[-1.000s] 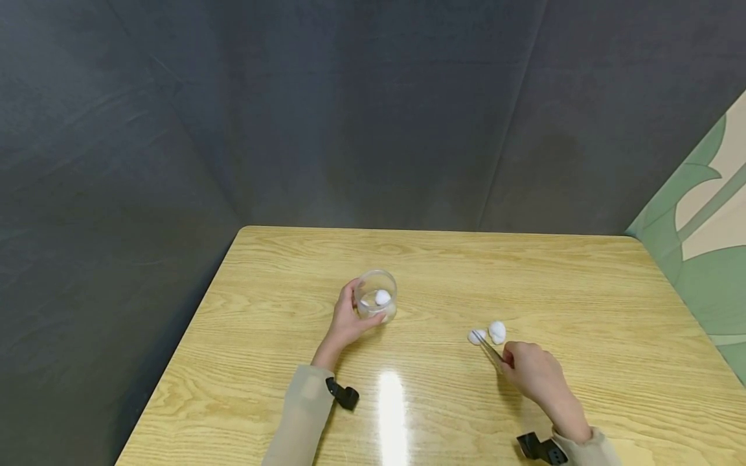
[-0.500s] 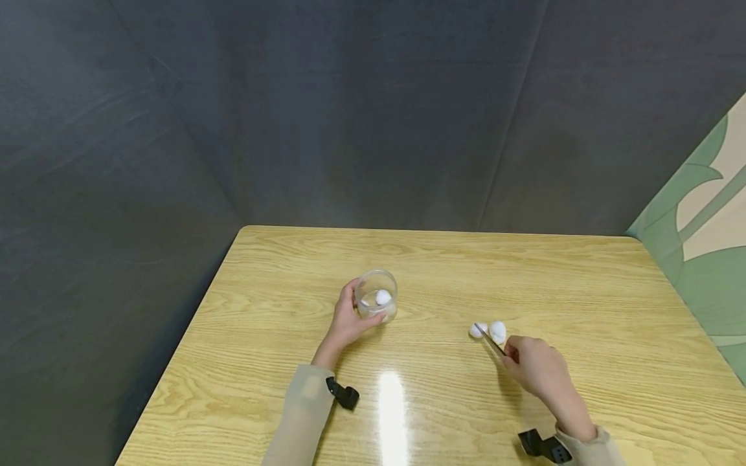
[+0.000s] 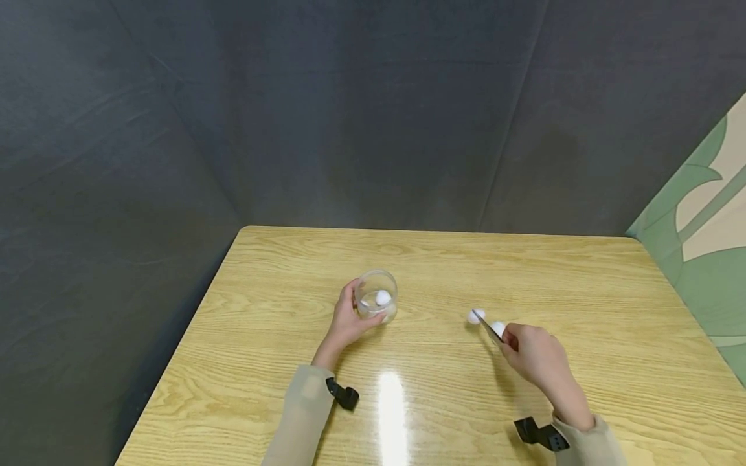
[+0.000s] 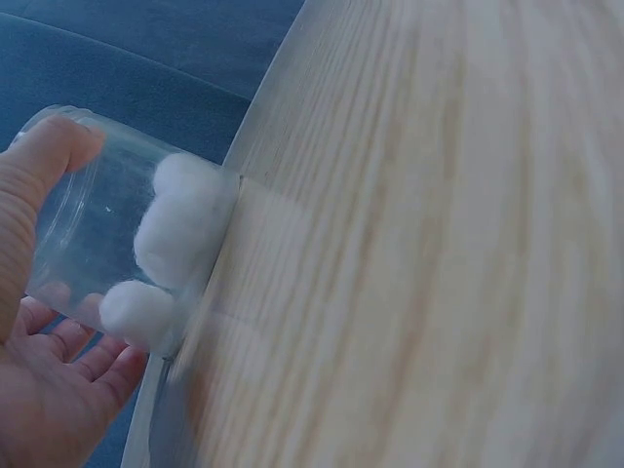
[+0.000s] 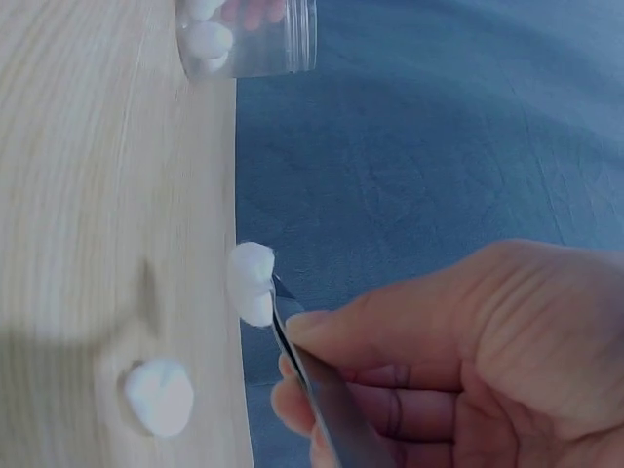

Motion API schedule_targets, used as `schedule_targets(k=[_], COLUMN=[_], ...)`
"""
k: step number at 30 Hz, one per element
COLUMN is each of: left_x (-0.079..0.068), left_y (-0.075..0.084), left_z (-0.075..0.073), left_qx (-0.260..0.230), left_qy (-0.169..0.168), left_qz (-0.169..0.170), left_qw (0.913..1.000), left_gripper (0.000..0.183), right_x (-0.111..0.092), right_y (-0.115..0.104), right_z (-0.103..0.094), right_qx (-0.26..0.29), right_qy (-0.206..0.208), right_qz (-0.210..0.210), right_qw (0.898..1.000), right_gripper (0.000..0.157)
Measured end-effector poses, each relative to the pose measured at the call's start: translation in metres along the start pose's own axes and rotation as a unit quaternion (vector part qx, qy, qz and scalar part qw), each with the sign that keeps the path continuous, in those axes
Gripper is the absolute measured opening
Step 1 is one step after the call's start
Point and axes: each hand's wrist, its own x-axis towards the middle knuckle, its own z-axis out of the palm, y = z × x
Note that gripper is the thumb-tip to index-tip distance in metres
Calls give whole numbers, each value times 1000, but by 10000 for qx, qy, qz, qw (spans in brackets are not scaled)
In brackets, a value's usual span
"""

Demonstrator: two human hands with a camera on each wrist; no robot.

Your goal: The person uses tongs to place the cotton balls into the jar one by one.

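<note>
My left hand point(image 3: 348, 322) holds a clear plastic jar point(image 4: 107, 224) upright on the table, thumb on one side and fingers round the other. Several white cotton balls point(image 4: 180, 239) lie at the bottom of the jar. Metal tweezers point(image 5: 327, 395) are pinched between the thumb and fingers of my right hand point(image 3: 536, 356). Their tips grip one cotton ball point(image 5: 252, 283), raised above the table in the right wrist view. A second loose cotton ball point(image 5: 161, 397) sits on the tabletop below, partly covered by the right hand and tweezers in the head view.
The wooden table point(image 3: 280, 259) carries the jar left of the middle and the loose cotton ball to its right. Dark cloth point(image 3: 373, 129) hangs behind the table and at its left. A green leaf-patterned surface point(image 3: 711, 278) borders the right edge.
My right hand has risen and moved slightly away from me, lifting one cotton ball in the tweezers off the table, apart from the other. The left hand and jar stay put.
</note>
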Motion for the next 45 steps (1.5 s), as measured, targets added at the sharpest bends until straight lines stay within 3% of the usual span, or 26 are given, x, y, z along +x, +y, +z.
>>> schedule_targets(k=[13, 25, 39, 45], left_x=[0, 1, -1, 0], left_y=[3, 0, 5, -1], left_z=[0, 0, -1, 1], left_qx=[-108, -84, -98, -32], left_qy=[-34, -16, -27, 19], left_qz=[-84, 4, 58, 42], left_qw=[9999, 10000, 9999, 10000], left_gripper=[84, 83, 82, 82], right_x=[15, 32, 51, 58], right_y=[-13, -38, -65, -75], right_z=[-5, -10, -4, 0], right_qx=[82, 286, 452, 391], right_qy=[21, 218, 239, 166], right_qz=[11, -282, -542, -620], right_qw=[10000, 9990, 9972, 9972], right_gripper=[16, 16, 16, 15])
